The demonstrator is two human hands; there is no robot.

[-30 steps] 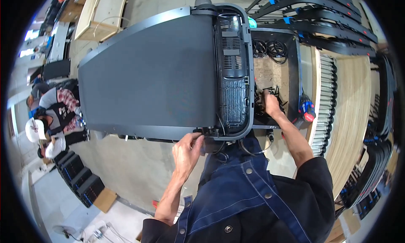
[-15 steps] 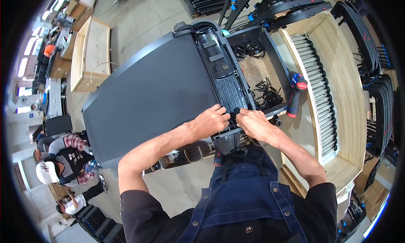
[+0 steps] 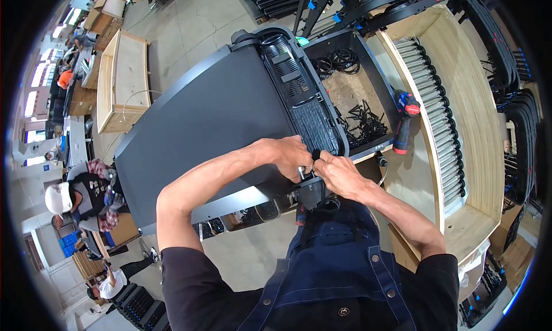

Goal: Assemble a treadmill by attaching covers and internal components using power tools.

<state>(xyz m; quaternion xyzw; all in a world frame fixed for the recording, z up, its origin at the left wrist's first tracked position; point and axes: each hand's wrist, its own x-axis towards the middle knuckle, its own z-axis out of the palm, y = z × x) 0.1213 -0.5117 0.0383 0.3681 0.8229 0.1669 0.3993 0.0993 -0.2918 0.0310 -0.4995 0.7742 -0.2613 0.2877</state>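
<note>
A treadmill lies before me, its broad black belt (image 3: 207,121) on the left and a black motor housing (image 3: 315,124) along its right end. My left hand (image 3: 292,157) is curled at the housing's near corner, beside a small shiny metal piece (image 3: 301,173); what its closed fingers hold is hidden. Against it, my right hand (image 3: 340,174) pinches a small black part (image 3: 316,154). The two hands nearly touch. Just below them sits a dark, rounded plastic piece (image 3: 312,194) close to my apron.
Right of the housing, a tray (image 3: 375,140) holds coiled black cables (image 3: 344,61) and loose black screws (image 3: 365,124). A red-and-black power driver (image 3: 404,124) rests at its edge. Beyond stands a wooden crate (image 3: 474,130) of metal rollers (image 3: 428,112). Co-workers (image 3: 86,196) are at far left.
My left hand has turned over more at the wrist, and a shiny metal piece now shows beside it. Both hands have come closer together. A co-worker at the left has shifted.
</note>
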